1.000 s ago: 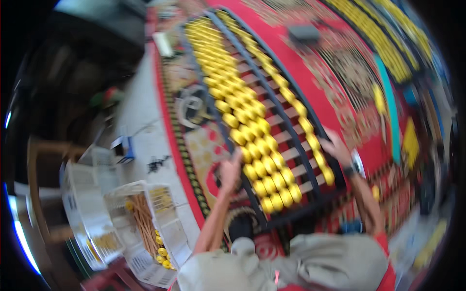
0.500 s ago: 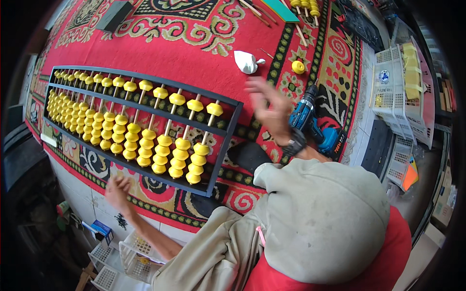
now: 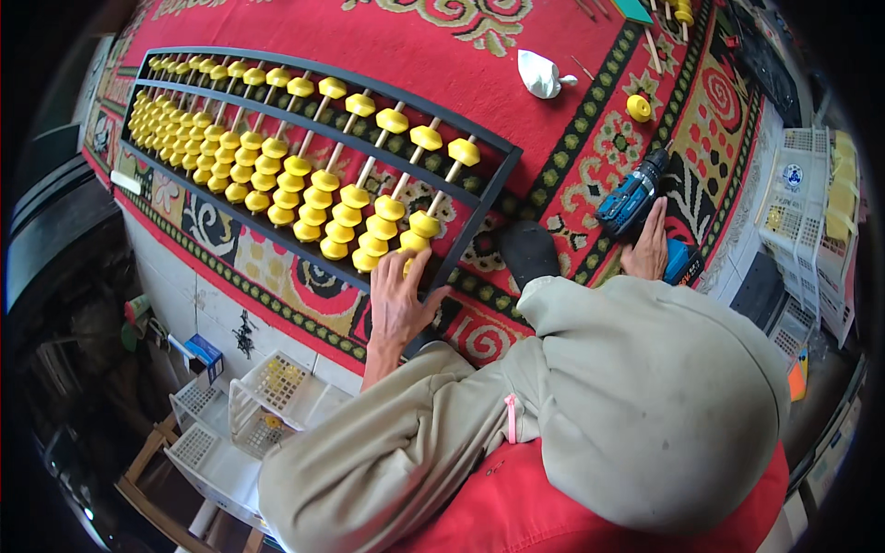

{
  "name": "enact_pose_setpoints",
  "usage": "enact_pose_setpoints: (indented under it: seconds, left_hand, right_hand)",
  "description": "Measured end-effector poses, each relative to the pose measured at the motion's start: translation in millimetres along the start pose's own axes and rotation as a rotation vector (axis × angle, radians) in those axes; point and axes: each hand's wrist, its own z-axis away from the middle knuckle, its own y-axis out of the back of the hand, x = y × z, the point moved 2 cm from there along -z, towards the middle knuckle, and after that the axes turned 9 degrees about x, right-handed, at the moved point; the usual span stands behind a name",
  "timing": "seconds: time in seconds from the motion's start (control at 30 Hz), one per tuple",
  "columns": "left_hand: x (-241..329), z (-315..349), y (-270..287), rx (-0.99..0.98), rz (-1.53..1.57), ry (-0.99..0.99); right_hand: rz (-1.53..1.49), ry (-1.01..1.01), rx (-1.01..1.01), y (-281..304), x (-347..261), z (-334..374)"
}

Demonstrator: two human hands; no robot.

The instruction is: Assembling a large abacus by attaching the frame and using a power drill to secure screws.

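A large abacus (image 3: 318, 134) with a dark frame and yellow beads on pale rods lies on the red patterned carpet. At its near right corner my left hand (image 3: 398, 309) hooks its fingers over the lower rail, touching the lowest beads of the last rods; the thumb stands out to the side. My right hand (image 3: 652, 241) is closed round the handle of a blue cordless drill (image 3: 634, 194), which lies on the carpet with its bit pointing away. Part of that grip is hidden by the drill and my sleeve.
A white crumpled bag (image 3: 540, 76) and a loose yellow bead (image 3: 638, 108) lie beyond the drill. White plastic baskets (image 3: 797, 198) stand at the right; more white baskets (image 3: 207, 442) are at the lower left, near a small blue box (image 3: 204, 354). A dark shoe (image 3: 529, 253) rests between my hands.
My left hand has moved right, from beside the abacus onto its near right corner. My right hand has come back from beyond the drill and taken hold of its handle. The view has shifted.
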Motion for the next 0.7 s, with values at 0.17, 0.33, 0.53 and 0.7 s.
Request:
enact_pose_setpoints:
  seconds: [0.17, 0.33, 0.53, 0.7]
  left_hand:
    - [-1.2, 34.8, -2.1, -0.075, -0.022, -0.133]
    - [-11.0, 60.0, -8.9, -0.155, -0.246, -0.206]
    - [-8.7, 56.6, -12.5, 0.022, -0.09, -0.083]
    - [-6.8, 47.9, -6.6, 0.0, 0.016, -0.08]
  right_hand:
    - [0.1, -0.051, -0.021, 12.9, -1.9, -10.8]
    - [0.158, -0.113, -0.038, 22.6, 3.5, -16.0]
    - [0.179, -0.177, -0.084, 11.2, 0.8, -31.8]
    - [0.231, -0.193, -0.092, 17.6, -3.2, -36.7]
